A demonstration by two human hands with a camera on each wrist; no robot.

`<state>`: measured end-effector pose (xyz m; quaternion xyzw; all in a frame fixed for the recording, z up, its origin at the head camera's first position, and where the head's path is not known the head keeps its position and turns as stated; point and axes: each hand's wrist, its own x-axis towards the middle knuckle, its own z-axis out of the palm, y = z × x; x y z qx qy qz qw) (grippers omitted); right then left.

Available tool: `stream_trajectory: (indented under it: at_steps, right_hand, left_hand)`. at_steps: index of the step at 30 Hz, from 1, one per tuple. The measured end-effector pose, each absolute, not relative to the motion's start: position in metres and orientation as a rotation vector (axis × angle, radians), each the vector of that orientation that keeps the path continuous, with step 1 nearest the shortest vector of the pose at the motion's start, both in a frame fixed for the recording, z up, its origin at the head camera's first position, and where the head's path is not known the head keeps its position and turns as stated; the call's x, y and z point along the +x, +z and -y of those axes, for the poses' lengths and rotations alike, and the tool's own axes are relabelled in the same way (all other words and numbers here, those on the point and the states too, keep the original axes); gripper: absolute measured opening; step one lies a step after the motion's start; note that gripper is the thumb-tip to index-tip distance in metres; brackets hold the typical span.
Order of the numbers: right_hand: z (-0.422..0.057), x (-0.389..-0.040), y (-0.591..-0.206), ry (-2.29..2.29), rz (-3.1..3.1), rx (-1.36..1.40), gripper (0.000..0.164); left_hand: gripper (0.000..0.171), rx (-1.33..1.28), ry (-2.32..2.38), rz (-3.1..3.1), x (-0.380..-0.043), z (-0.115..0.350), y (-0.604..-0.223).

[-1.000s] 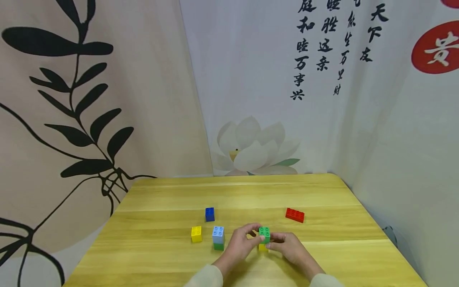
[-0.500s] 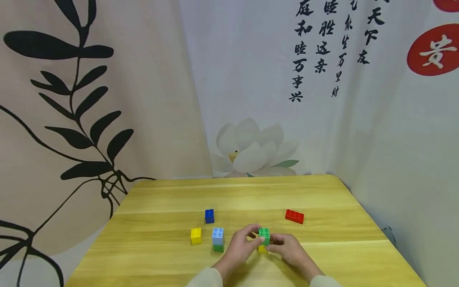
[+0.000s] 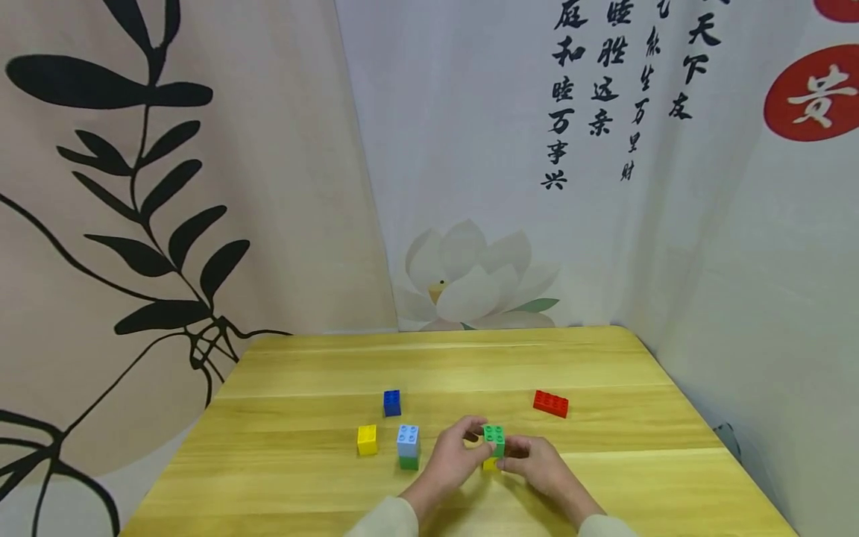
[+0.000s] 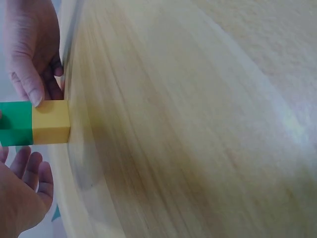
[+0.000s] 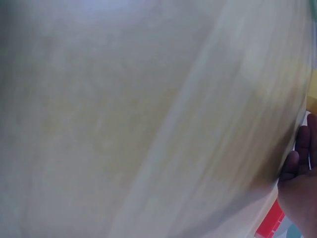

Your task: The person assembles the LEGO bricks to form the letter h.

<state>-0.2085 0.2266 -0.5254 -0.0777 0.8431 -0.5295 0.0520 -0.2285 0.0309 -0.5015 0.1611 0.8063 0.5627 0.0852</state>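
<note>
A green toy brick (image 3: 494, 440) with studs sits on top of a yellow brick (image 3: 490, 464), near the front of the table. From the left, my left hand (image 3: 450, 458) pinches the green brick between thumb and fingers. My right hand (image 3: 545, 470) grips the yellow brick from the right. In the left wrist view, the right thumb lies on the yellow brick (image 4: 51, 122), flush against the green brick (image 4: 17, 124). Only the right hand's edge (image 5: 301, 186) and part of the yellow brick (image 5: 312, 94) show in the right wrist view.
Left of the hands, a light blue brick (image 3: 408, 440) is stacked on a green one (image 3: 408, 463). Farther left lies a yellow brick (image 3: 367, 440), with a dark blue brick (image 3: 392, 403) behind. A long red brick (image 3: 551, 403) lies back right on the wooden table (image 3: 282, 447).
</note>
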Motion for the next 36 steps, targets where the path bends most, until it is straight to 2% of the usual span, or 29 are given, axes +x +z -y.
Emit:
stream_trajectory:
  at_steps: [8,16,31,36]
  right_hand:
    - [-0.226,-0.206,-0.519,-1.593,-2.555,-0.155,0.045]
    - [-0.236,-0.202,-0.512,-1.597,-2.546,-0.06,0.054]
    - [-0.261,-0.212,-0.494,-1.553,-2.714,0.15,0.046]
    - [-0.27,-0.215,-0.486,-1.549,-2.722,0.187,0.054]
  left_hand:
    - [0.054,0.465,1.655,-2.398,-0.229,-0.027,-0.499]
    - [0.051,0.484,1.65,-2.442,-0.23,-0.022,-0.49]
    - [0.052,0.516,1.716,-2.436,-0.236,-0.017,-0.464]
    - [0.05,0.544,1.753,-2.417,-0.237,-0.014,-0.451]
